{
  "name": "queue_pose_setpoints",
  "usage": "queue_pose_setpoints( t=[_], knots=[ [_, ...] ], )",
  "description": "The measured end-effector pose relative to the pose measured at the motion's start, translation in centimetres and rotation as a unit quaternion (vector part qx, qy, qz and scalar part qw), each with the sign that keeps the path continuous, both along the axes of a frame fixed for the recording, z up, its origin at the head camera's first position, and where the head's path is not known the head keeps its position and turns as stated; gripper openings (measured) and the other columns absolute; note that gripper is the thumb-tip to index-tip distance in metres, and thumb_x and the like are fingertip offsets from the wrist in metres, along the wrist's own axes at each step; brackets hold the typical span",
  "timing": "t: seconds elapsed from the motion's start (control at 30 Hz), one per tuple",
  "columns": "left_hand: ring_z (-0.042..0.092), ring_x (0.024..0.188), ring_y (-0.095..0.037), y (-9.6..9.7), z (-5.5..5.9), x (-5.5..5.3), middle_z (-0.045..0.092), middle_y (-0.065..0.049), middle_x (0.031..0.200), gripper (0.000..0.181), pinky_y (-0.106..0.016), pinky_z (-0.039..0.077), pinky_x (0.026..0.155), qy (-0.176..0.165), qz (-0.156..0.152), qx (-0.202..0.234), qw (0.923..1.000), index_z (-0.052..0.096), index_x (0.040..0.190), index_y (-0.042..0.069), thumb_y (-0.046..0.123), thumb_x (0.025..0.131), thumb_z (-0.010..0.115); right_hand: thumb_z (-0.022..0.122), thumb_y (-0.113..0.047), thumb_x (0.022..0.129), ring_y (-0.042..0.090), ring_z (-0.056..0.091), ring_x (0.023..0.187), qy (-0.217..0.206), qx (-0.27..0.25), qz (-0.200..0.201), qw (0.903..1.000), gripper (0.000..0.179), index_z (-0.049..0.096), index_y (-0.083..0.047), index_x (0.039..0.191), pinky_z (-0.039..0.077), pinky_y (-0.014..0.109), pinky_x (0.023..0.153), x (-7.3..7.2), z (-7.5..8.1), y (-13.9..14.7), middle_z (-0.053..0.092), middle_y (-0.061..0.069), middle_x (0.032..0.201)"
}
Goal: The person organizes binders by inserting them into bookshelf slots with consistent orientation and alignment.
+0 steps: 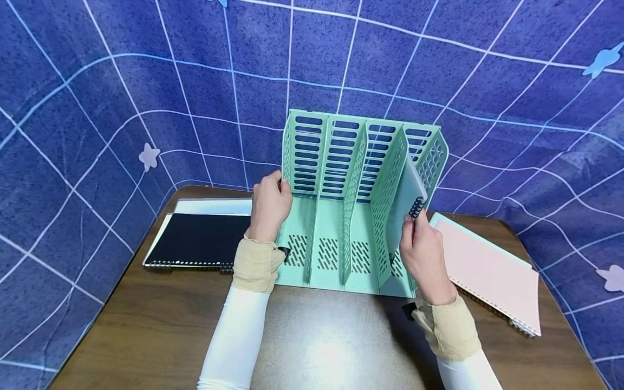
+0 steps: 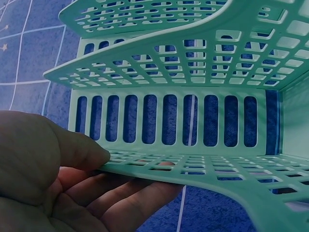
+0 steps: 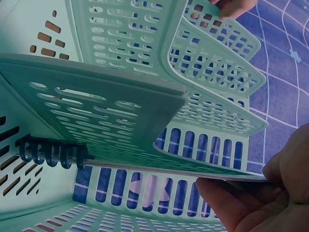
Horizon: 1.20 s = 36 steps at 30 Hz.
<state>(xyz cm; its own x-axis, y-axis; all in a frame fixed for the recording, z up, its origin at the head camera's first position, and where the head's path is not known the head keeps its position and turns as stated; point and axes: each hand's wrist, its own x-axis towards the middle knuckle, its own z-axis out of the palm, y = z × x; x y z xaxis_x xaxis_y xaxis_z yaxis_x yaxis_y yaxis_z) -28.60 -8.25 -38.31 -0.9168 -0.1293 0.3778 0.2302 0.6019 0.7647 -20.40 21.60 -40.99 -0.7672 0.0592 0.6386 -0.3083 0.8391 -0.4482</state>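
Note:
A mint-green file organizer point(image 1: 292, 276) with perforated dividers stands on the table, its slots facing me. My left hand point(image 1: 270, 206) grips its left side wall; in the left wrist view the thumb point(image 2: 91, 152) lies inside the wall and the other fingers are outside. With my right hand point(image 1: 425, 257) I pinch a thin spiral notebook point(image 1: 405, 197) by its edge. It stands upright in the rightmost slot, a black coil point(image 1: 416, 207) near my fingers. From the right wrist, the notebook point(image 3: 159, 169) shows nearly edge-on beside a divider point(image 3: 96, 106).
On the left of the brown table point(image 1: 312, 336) a black spiral notebook point(image 1: 200, 238) lies over paler ones. A pink spiral notebook point(image 1: 487, 265) lies on the right, over a mint-edged one. Behind hangs a blue curtain point(image 1: 253, 49) with white lines and stars.

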Motion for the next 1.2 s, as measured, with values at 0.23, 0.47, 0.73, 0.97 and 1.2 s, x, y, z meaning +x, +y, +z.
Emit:
queue_pose_setpoints(
  t=[0.23, 0.47, 0.73, 0.97, 1.2],
  knots=[
    [0.043, 0.046, -0.024, -0.1, -0.2, -0.1, 0.044, -0.005, 0.058, 0.028, -0.036, 0.036, 0.047, 0.001, 0.0, 0.001, 1.0, 0.05, 0.078, 0.009, 0.01, 0.106, 0.047, 0.048, -0.025, 0.109, 0.019, 0.046, 0.049, -0.053, -0.009, 0.013, 0.9985, 0.022, 0.051, -0.008, 0.095, 0.037, 0.035, 0.046, 0.5, 0.8, 0.2, 0.048, 0.003, 0.061],
    [0.042, 0.045, -0.025, 0.0, 0.0, 0.0, 0.044, -0.006, 0.058, 0.029, -0.036, 0.035, 0.046, -0.002, -0.001, 0.003, 1.0, 0.05, 0.078, 0.01, 0.011, 0.106, 0.047, 0.059, -0.026, 0.104, 0.031, 0.068, 0.121, -0.065, -0.098, 0.048, 0.9919, 0.058, 0.041, -0.014, 0.158, 0.055, 0.034, 0.097, 2.6, 4.0, 1.6, 0.064, 0.014, 0.14],
    [0.042, 0.046, -0.024, 0.1, 0.3, -0.1, 0.042, -0.006, 0.059, 0.032, -0.036, 0.034, 0.048, 0.002, -0.003, -0.001, 1.0, 0.044, 0.075, 0.011, 0.011, 0.107, 0.045, 0.056, -0.019, 0.105, -0.013, 0.06, 0.116, 0.007, -0.127, -0.041, 0.9911, 0.047, 0.052, -0.024, 0.152, 0.043, 0.006, 0.096, 5.3, 7.4, 4.4, 0.067, 0.005, 0.138],
    [0.042, 0.045, -0.024, 0.1, 0.2, 0.1, 0.044, -0.006, 0.059, 0.029, -0.036, 0.035, 0.047, -0.005, 0.0, 0.004, 1.0, 0.049, 0.077, 0.011, 0.011, 0.106, 0.046, 0.047, -0.03, 0.103, 0.009, 0.065, 0.123, -0.119, -0.083, -0.141, 0.9793, 0.05, 0.053, -0.021, 0.152, 0.05, 0.02, 0.1, 4.7, 7.2, 8.0, 0.066, 0.007, 0.139],
    [0.04, 0.044, -0.024, 0.0, 0.1, 0.1, 0.042, -0.005, 0.058, 0.028, -0.036, 0.034, 0.046, -0.007, -0.002, 0.005, 1.0, 0.048, 0.078, 0.01, 0.01, 0.106, 0.046, 0.047, -0.032, 0.104, 0.063, 0.051, 0.123, -0.295, 0.061, -0.074, 0.9507, 0.066, 0.032, 0.003, 0.157, 0.041, 0.069, 0.097, 3.0, 5.1, 11.4, 0.052, 0.038, 0.14]
  ],
)
